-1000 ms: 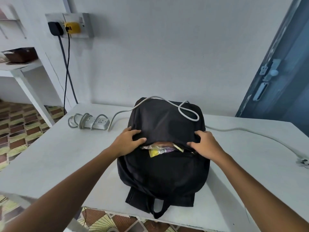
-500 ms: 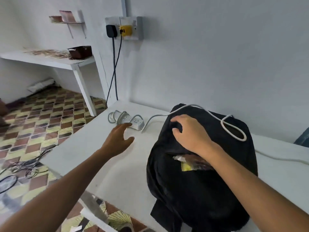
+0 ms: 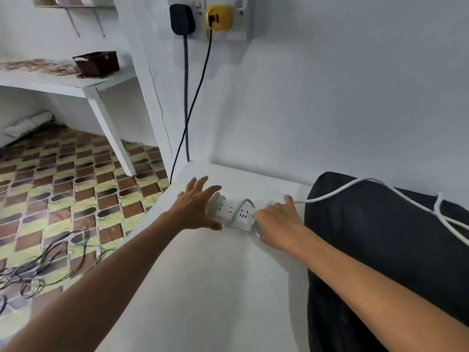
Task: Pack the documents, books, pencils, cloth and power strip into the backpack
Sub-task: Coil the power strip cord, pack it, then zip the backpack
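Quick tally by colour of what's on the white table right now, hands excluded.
White: 1, the power strip with its cord partly wound around it
Black: 1, the backpack with the cord draped over it
Total: 2

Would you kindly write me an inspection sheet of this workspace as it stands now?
Surface: white table, bare in front of the hands.
Job's things: white power strip lying near the table's far edge, cord partly wrapped around it; black fabric backpack at the right.
Clutter: nothing seen on the table.
Grippers: left hand spread open at the strip's left end; right hand closed at its right end.
Cables: white cord runs over the backpack; tangled dark wires on the floor.
Surroundings: black plug and yellow plug in the wall socket; brown basket on a white shelf.
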Motion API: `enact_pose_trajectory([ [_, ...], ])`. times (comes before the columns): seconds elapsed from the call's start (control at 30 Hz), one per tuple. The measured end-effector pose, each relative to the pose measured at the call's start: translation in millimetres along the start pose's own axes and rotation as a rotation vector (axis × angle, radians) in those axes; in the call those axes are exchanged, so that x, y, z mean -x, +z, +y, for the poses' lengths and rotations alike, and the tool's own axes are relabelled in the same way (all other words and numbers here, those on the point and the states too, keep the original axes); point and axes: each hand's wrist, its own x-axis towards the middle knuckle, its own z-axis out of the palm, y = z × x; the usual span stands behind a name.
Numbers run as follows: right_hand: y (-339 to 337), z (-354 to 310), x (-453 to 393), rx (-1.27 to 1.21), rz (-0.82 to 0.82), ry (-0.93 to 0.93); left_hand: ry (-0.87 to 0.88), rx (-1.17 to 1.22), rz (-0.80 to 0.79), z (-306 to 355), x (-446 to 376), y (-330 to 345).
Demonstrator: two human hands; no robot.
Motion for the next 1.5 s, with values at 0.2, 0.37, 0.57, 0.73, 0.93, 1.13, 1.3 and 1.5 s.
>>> enact_pose_trajectory([
  [0.2, 2, 0, -12, 0.063, -0.069, 0.021, 0.076, 0.06, -0.026, -17, -20, -1],
  [0.37, -7, 12, -16, 0.013, -0.058, 0.15, 0.131, 0.243, 0.023, -27, -17, 1],
  [0.57, -25, 45, -7, -0.053, -0.002, 0.354, 0.136, 0.422, 0.155, -30, -3, -13],
  [0.73, -42, 65, 1, -0.393, 0.087, 0.252, 0.107, 0.527, 0.179, -26, 8, -29],
  [0.93, -61, 38, 2, -0.985, 0.144, -0.069, 0.129, 0.593, 0.226, 2, 19, -54],
  [1.13, -59, 36, 7, -1.337, 0.233, 0.034, 0.141, 0.68, 0.195, 17, 29, -75],
  [1.3, -57, 29, 7, -1.292, 0.33, 0.097, 0.179, 0.593, 0.225, 29, 30, -78],
  [1.5, -63, 29, 12, -1.066, 0.309, 0.098, 0.244, 0.364, 0.264, 36, 33, -78],
])
